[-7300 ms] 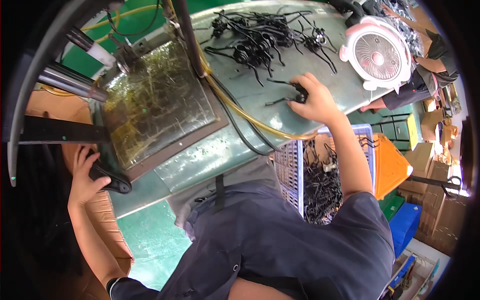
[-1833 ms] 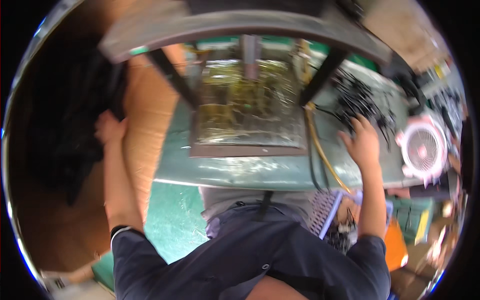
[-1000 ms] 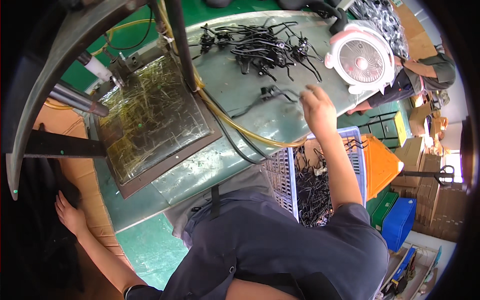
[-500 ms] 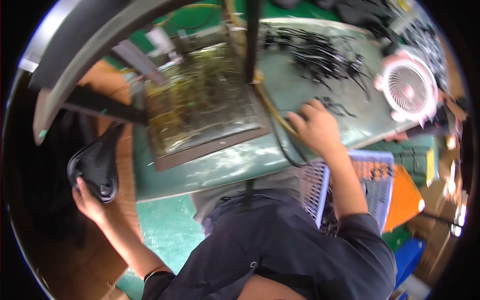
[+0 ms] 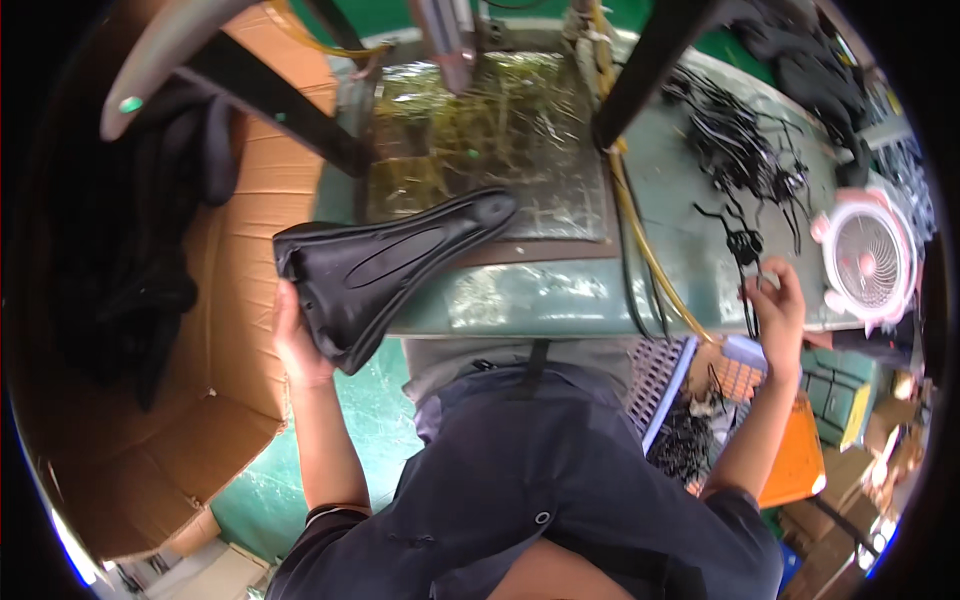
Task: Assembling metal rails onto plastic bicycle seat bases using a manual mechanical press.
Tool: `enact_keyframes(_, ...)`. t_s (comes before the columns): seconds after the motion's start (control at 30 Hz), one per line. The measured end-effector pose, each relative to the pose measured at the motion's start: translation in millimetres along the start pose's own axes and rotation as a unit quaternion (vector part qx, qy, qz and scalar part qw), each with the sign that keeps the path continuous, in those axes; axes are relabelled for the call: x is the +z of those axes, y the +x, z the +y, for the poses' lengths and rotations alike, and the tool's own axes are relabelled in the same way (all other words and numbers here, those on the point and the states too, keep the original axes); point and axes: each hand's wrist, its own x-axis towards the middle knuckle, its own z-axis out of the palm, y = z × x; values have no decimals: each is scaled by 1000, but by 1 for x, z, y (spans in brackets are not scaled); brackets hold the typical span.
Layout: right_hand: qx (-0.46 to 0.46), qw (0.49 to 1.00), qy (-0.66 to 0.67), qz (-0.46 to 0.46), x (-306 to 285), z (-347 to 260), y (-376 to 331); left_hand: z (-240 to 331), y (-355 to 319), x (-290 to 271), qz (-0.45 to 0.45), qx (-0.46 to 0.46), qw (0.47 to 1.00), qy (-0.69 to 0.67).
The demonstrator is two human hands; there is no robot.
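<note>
Both hands are busy and well apart. Left hand (image 5: 293,340) is clamped on the wide rear end of a black bicycle saddle (image 5: 385,265), fingers wrapped behind the broad part. Right hand (image 5: 778,305) is at the bench's (image 5: 560,300) front edge toward its right end, fingers pinched on a thin black metal clip (image 5: 745,262) that hangs down from the fingertips.

The saddle is matte black with a smooth moulded top, a long shallow groove pressed along its middle and a rounded nose. Its long axis runs from lower left to upper right: the wide tail sits off the bench's front-left corner over the green floor, and the narrow nose points up and right, over the front edge of a scratched metal plate (image 5: 490,140) on the bench.

More black clips (image 5: 740,150) lie scattered across the right part of the bench, beside a small pink fan (image 5: 868,262) at the right edge. A yellow hose (image 5: 640,240) trails toward the front edge. An open cardboard box (image 5: 200,350) stands left of the bench.
</note>
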Motion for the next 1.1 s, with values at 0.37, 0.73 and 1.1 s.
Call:
enact_keyframes(0.37,-57,854,-484,183,38,16,37,-51,2,89,-87,332,804,485)
enact_keyframes(0.73,-188,957,-211,62,79,-51,-17,-80,12,114,-166,359,841,368)
enact_keyframes(1.1,-385,870,-201,-231,235,-83,-6,-104,7,120,-203,274,891,299)
